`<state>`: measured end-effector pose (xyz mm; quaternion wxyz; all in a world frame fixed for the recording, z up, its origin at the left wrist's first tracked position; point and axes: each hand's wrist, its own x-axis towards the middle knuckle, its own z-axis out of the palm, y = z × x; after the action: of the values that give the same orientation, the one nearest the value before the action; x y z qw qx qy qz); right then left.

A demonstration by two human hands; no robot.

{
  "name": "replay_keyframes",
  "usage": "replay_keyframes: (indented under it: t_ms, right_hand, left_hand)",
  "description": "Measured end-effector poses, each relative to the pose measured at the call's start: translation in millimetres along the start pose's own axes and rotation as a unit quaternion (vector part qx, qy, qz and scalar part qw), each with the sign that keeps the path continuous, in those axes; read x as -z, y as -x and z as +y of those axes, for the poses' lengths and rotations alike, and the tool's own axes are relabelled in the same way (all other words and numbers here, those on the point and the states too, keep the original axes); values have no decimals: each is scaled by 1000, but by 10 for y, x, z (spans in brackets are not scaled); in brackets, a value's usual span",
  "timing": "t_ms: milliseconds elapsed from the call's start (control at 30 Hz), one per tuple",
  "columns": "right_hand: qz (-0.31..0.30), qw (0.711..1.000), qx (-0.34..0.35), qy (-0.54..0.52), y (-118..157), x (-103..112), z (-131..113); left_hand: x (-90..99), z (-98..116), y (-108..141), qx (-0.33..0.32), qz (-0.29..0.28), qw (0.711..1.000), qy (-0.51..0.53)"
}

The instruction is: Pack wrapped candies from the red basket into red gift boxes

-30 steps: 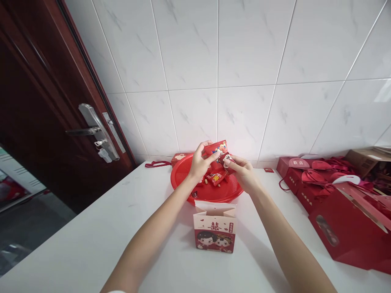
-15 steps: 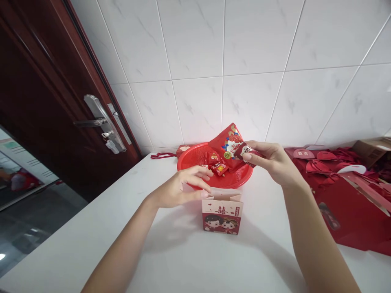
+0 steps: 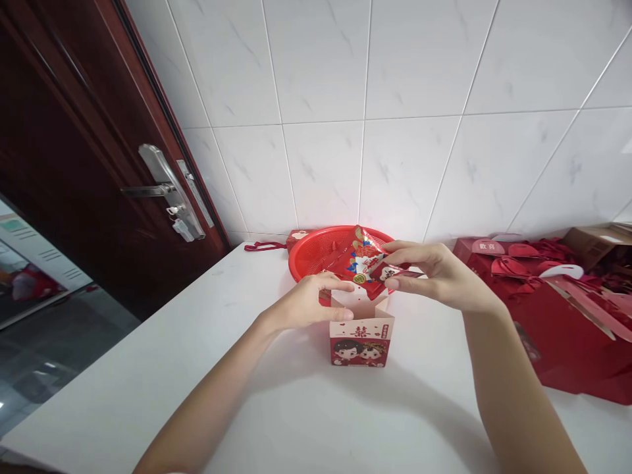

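Observation:
A small paper gift box [image 3: 359,345], printed with two cartoon figures, stands upright with its top unfolded. My left hand [image 3: 316,304] is at its upper left, thumb on the front rim and fingers curled over the left side of the mouth. Between the thumb and fingers of my right hand [image 3: 434,275] are a large shiny red snack packet [image 3: 364,257] and a smaller dark red packet [image 3: 386,272]. The large packet hangs tilted, its lower end just above the box's mouth. Behind lies a red plastic basket [image 3: 309,253]; its contents are mostly hidden.
Red gift boxes [image 3: 567,336] crowd the table's right side, with a cardboard box [image 3: 595,242] behind. A small red box [image 3: 296,238] with a ribbon handle [image 3: 264,247] sits by the tiled wall. At left is a dark door [image 3: 83,131] with keys in its lock.
My right hand has lowered the packets from above the basket to the box's mouth. My left fingers have come over the box's rim. The view has shifted slightly.

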<state>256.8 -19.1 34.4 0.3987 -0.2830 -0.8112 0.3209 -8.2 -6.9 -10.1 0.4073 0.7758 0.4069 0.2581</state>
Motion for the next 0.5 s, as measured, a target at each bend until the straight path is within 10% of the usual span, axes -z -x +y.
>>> replay_keyframes:
  t_ms: [500]
  right_hand:
    - [4,999,28,44,-113,-195,162]
  left_hand:
    - [33,38,3,15,-35,999,-17]
